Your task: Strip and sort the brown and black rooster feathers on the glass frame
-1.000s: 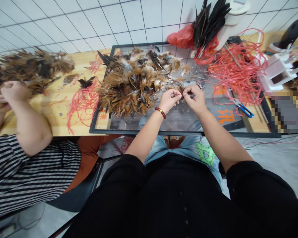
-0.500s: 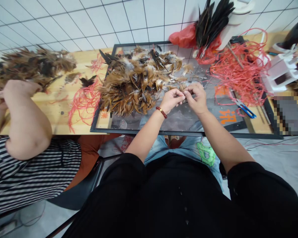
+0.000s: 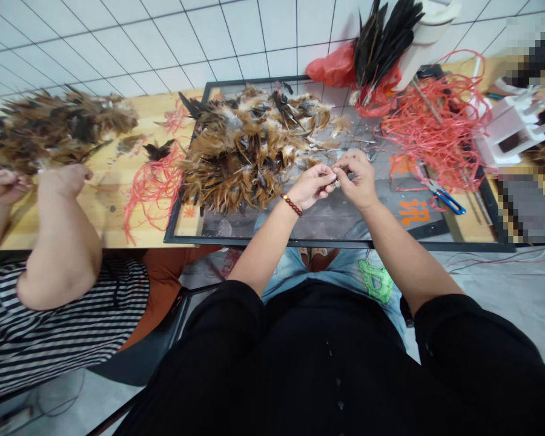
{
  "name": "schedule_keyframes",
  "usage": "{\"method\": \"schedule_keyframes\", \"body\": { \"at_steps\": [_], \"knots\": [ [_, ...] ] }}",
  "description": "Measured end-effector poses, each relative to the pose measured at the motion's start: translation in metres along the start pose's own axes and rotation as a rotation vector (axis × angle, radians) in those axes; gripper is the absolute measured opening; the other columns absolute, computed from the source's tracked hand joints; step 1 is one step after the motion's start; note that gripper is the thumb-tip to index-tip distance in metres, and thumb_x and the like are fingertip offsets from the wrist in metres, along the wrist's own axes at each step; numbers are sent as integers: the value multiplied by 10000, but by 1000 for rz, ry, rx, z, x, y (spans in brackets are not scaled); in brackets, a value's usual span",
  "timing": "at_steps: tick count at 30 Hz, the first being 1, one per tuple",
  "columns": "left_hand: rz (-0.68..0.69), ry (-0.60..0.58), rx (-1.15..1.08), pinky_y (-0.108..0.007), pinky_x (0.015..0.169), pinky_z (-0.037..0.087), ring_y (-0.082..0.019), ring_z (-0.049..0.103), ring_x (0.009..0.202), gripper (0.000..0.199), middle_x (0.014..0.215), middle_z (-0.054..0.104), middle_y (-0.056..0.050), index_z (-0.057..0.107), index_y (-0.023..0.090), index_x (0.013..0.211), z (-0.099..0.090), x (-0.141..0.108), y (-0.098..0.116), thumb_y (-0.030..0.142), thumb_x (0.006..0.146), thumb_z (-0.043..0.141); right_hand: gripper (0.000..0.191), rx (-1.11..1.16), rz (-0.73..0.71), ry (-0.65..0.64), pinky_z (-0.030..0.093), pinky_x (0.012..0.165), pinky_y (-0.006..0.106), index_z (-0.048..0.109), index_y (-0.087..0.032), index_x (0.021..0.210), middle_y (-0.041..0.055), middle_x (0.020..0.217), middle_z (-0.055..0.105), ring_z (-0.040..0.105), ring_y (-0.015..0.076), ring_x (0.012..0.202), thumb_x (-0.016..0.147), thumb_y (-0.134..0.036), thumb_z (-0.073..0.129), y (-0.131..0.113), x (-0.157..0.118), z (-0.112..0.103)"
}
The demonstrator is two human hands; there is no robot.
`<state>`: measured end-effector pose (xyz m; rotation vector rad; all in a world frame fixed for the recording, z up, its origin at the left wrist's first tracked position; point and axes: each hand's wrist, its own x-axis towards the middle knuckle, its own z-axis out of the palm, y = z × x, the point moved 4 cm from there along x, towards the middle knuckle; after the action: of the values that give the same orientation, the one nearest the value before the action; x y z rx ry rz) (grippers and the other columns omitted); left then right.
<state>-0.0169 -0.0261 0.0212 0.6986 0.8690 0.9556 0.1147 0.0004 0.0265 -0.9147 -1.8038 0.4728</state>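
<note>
Well, nearest to us there's a black top (image 3: 327, 363), and out from it two bare forearms reach over a dark-framed panel (image 3: 209, 241). The left hand (image 3: 317, 184), with a beaded bracelet (image 3: 291, 204) at the wrist, pinches thumb to finger — and the right hand (image 3: 356, 175) pinches from the other side, fingertips meeting on a small pale tuft (image 3: 336, 183), too tiny to make out properly. It's over the panel, just right of a big heap of brown feathers (image 3: 240, 154). Off to the right lie blue-handled snips (image 3: 452, 201), and beyond them a tangle of red strands (image 3: 436, 133). To the left, a co-worker in stripes (image 3: 68, 327) has hands near another feather heap (image 3: 63, 121). Farther back — a red bag (image 3: 329, 65), long dark feathers (image 3: 384, 51) beside it, then white tiled wall (image 3: 272, 30).
</note>
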Motion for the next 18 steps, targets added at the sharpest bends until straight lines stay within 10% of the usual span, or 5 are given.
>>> {"method": "schedule_keyframes", "body": {
  "at_steps": [18],
  "knots": [
    [-219, -55, -191, -43, 365, 230, 46, 359, 410, 221, 710, 563, 37, 505, 141, 736, -4, -2, 4, 42, 799, 693, 295, -4, -32, -87, 507, 794, 419, 722, -266, 799, 54, 863, 595, 587, 218, 852, 886, -518, 598, 0, 3, -4]
  ]
}}
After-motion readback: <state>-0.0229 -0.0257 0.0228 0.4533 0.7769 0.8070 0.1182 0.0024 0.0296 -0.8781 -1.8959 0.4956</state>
